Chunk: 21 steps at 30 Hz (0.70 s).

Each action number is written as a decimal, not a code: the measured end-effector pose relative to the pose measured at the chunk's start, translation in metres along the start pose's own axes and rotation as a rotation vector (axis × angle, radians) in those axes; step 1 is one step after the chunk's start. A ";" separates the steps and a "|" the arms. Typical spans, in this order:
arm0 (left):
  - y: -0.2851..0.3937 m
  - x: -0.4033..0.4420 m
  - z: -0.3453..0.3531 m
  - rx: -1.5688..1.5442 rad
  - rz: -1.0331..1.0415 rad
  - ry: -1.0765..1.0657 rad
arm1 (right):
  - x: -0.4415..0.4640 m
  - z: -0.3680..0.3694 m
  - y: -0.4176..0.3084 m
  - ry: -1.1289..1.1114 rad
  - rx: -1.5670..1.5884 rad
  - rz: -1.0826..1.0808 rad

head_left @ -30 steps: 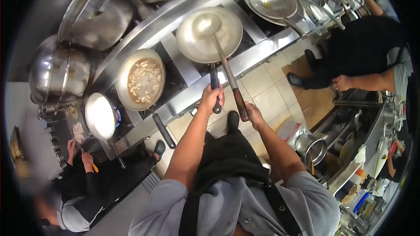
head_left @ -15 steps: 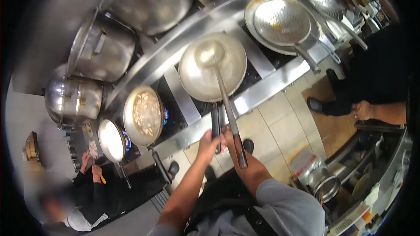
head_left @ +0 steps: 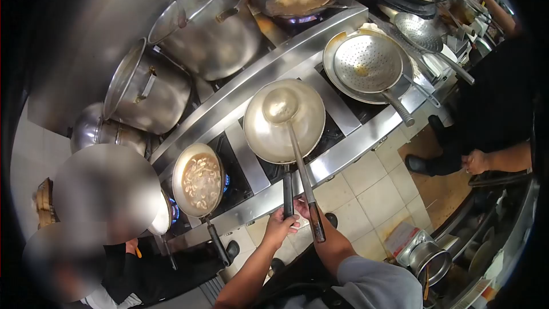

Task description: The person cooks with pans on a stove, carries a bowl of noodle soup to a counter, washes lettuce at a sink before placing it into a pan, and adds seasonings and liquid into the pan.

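Observation:
A pale steel wok (head_left: 257,131) sits on the burner in front of me, its black handle (head_left: 287,191) toward me. In it rests a ladle (head_left: 280,106), whose long handle crosses the rim and runs past my hands. My left hand (head_left: 278,229) is at the end of the wok handle, fingers curled; what they hold is hidden. Beside it, partly behind the ladle handle, is my right hand (head_left: 302,209), fingers bent in toward the left hand. Whether it touches the ladle cannot be made out. To the left, a pan (head_left: 178,166) holds sliced pieces in bubbling liquid over a lit flame.
Large stockpots (head_left: 146,86) stand along the back left. A perforated strainer (head_left: 369,60) lies over another wok at the right. Behind, a pan (head_left: 300,1) sits over flame. One person stands left, another person's hand (head_left: 476,161) shows right. A steel pot (head_left: 432,266) is lower right.
My view has shifted, so the stove sits lower. My hands stay close together by the handles. The person at left has leaned in, covering part of the leftmost pan.

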<state>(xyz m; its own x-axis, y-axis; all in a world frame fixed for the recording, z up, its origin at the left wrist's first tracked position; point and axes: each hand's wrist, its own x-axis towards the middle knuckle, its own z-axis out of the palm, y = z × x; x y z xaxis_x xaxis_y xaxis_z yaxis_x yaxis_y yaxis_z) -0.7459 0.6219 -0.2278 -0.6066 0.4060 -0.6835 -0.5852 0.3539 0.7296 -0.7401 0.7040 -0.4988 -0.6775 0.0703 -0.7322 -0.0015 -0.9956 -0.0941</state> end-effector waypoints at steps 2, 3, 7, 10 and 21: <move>-0.006 0.006 -0.002 0.023 0.007 -0.002 | 0.000 0.005 -0.006 -0.004 0.022 0.013; -0.005 0.007 -0.001 0.020 0.013 -0.004 | 0.008 -0.001 -0.002 -0.005 0.049 0.035; 0.000 0.006 0.001 0.000 -0.020 0.002 | 0.022 -0.007 0.001 -0.009 0.161 0.125; -0.006 0.009 0.002 -0.024 -0.028 0.009 | -0.037 0.027 -0.046 -0.037 -0.142 0.131; -0.006 0.017 0.005 0.000 -0.015 0.031 | -0.122 -0.031 -0.253 0.372 -0.567 -0.536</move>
<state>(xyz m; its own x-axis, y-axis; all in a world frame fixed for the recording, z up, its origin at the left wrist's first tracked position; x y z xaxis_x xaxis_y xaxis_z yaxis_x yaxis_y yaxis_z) -0.7507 0.6310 -0.2436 -0.6140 0.3748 -0.6946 -0.5943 0.3597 0.7194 -0.6344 0.9494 -0.4064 -0.4049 0.6358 -0.6571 0.1826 -0.6480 -0.7394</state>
